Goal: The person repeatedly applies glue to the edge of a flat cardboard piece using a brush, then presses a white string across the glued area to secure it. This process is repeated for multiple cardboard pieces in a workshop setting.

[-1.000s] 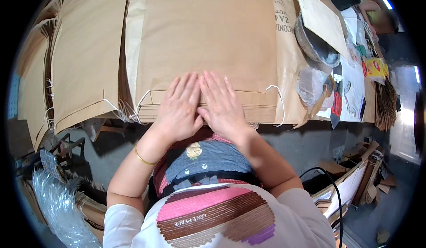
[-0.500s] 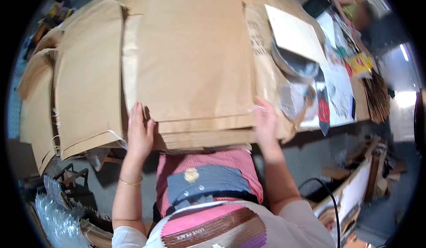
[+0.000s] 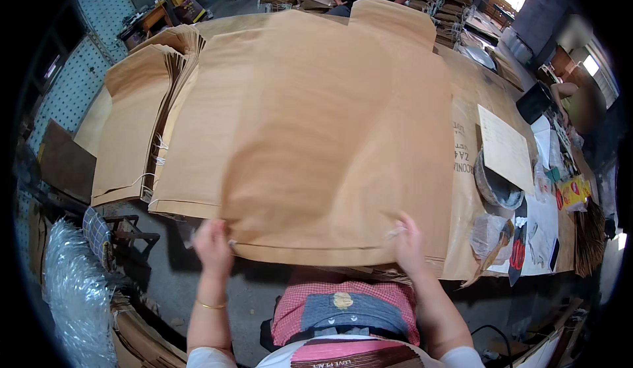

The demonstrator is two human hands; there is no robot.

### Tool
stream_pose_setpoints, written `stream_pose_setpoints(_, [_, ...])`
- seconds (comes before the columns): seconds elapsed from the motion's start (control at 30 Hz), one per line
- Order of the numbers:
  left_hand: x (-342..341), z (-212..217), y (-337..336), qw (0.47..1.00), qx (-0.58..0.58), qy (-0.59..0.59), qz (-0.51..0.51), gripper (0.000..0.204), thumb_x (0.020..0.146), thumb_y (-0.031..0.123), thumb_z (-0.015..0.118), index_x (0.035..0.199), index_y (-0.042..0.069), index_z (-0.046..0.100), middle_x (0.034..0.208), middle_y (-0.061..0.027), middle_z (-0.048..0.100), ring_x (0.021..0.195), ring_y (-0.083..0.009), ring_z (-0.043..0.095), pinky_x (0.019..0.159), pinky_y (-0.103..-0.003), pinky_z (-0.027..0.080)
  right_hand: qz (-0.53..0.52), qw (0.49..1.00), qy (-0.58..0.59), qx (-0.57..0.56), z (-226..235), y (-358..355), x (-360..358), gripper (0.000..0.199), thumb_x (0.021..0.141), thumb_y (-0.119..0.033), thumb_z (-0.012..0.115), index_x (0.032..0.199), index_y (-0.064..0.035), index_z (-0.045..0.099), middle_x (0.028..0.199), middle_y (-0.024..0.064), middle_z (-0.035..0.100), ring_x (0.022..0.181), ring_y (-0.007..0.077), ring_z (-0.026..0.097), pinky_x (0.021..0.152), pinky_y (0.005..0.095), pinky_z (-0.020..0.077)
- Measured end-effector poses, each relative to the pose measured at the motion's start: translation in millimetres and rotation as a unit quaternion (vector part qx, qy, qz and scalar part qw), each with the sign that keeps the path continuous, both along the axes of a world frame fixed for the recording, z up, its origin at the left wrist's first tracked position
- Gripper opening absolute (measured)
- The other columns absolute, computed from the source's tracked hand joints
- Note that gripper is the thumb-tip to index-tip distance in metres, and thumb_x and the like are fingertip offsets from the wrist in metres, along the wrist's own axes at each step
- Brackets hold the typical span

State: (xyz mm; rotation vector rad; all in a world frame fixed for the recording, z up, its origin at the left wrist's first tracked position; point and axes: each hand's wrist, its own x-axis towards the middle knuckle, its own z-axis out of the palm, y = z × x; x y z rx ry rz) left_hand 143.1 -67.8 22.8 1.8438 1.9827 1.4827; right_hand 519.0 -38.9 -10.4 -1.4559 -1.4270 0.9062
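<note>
A large brown kraft paper sack point(image 3: 310, 164) hangs between my two hands, blurred by motion and bulging in its middle. My left hand point(image 3: 214, 246) is closed on its near left corner, and my right hand point(image 3: 410, 244) pinches its near right corner. Below and to the right of it lies a stack of similar sacks point(image 3: 425, 150). The lifted sack overlaps the right side of another sack stack point(image 3: 194, 131) tied with white string. Farther left, a third stack point(image 3: 132, 117) fans open at its far end.
On the table's right side are a round basin point(image 3: 494, 183) under a pale board point(image 3: 506, 145), red-handled scissors point(image 3: 517, 249) and a yellow packet point(image 3: 573, 193). Clear plastic strips point(image 3: 76, 289) stand at lower left. Another person point(image 3: 583, 108) is at the far right.
My hands have gone from lying along the stack's sides to gripping the top sack's near corners. That sack has been lifted and shifted left over the neighbouring stack. The view has also shifted.
</note>
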Motion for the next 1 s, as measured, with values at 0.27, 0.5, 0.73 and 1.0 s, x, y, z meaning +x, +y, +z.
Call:
stream_pose_setpoints(0.27, [-237.8,4.5,47.6,0.976,-0.133,0.049,0.165,0.035,0.094,0.026,0.052,0.076,-0.004,0.058,0.063,-0.0085,0.054,0.061,-0.0144,0.048,0.058,-0.033,0.041,0.228,0.935,0.2,-0.182,-3.6,80.1,-184.6,0.04,0.09,-0.004,0.046,0.129,0.0016,0.044,0.093,0.0065,0.059,0.081,0.0101,0.056,0.067,0.0222,0.0461])
stream_pose_setpoints(0.5, [-201.6,3.5,69.6,0.879,-0.122,0.32,0.332,0.028,0.092,0.026,0.055,0.095,0.0,0.063,0.085,-0.0172,0.064,0.074,-0.0262,0.061,0.072,-0.037,0.049,0.427,0.874,0.058,-0.224,46.6,21.5,-113.6,0.051,0.09,-0.013,0.058,0.137,-0.0024,0.042,0.083,0.0061,0.059,0.07,0.0119,0.056,0.065,0.0244,0.0473])
stream_pose_setpoints(0.73, [-0.2,-0.8,-17.8,0.987,0.037,0.143,-0.066,0.002,0.084,0.001,0.063,0.083,0.0,0.061,0.077,-0.0108,0.062,0.067,-0.0245,0.059,0.061,-0.032,0.046,-0.058,0.982,-0.168,-0.059,69.5,-58.8,126.7,0.021,0.08,0.0,0.059,0.099,-0.0022,0.067,0.091,0.0105,0.064,0.085,0.0195,0.062,0.074,0.0322,0.05])
stream_pose_setpoints(1.0, [102.3,-61.8,-47.0,0.853,-0.23,0.262,-0.388,0.008,0.072,0.011,0.066,0.07,0.005,0.062,0.067,-0.0112,0.055,0.065,-0.03,0.057,0.059,-0.041,0.046,-0.164,0.828,-0.532,-0.064,47.0,-90.6,225.0,0.053,0.074,0.009,0.055,0.121,-0.014,0.06,0.106,0.0123,0.055,0.098,0.033,0.056,0.085,0.0388,0.0452])
